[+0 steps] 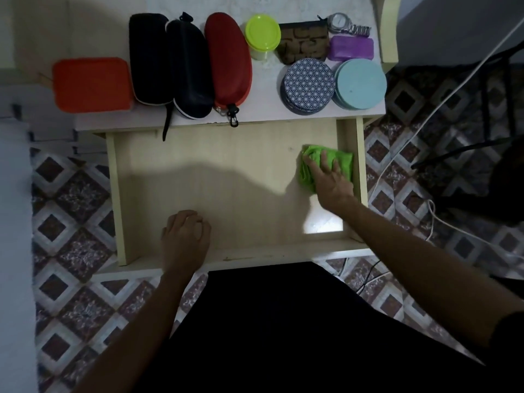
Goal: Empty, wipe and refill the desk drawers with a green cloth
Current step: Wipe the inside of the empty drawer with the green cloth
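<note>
Hands come first, because they are nearest to the person. I take the drawer [238,251] as the landmark. The left hand [185,236] rests inside it, beside its front wall, with the fingers curled loosely together and nothing between them; I judge it steadies the pulled-out drawer while the other hand works. The right hand [330,180] lies further in, at the drawer's right side, fingers straight and a little apart, pressing flat on the folded green cloth [326,163]. The cloth touches the drawer's bottom just beside the right wall, so the wiping seems to be at this edge now. An open palm suits this, since it spreads pressure over the whole cloth.

The drawer holds nothing else, so the emptying looks done and the refilling is not yet begun.

Beyond the drawer's back edge, on the desk top [261,114], the contents wait in a row: an orange box [92,83], three glasses cases [187,63], a lime-lidded jar [262,35], two round tins [334,83], a purple case [351,48] and a wristwatch [347,25]. Probably they stand there to be close for the return.
</note>
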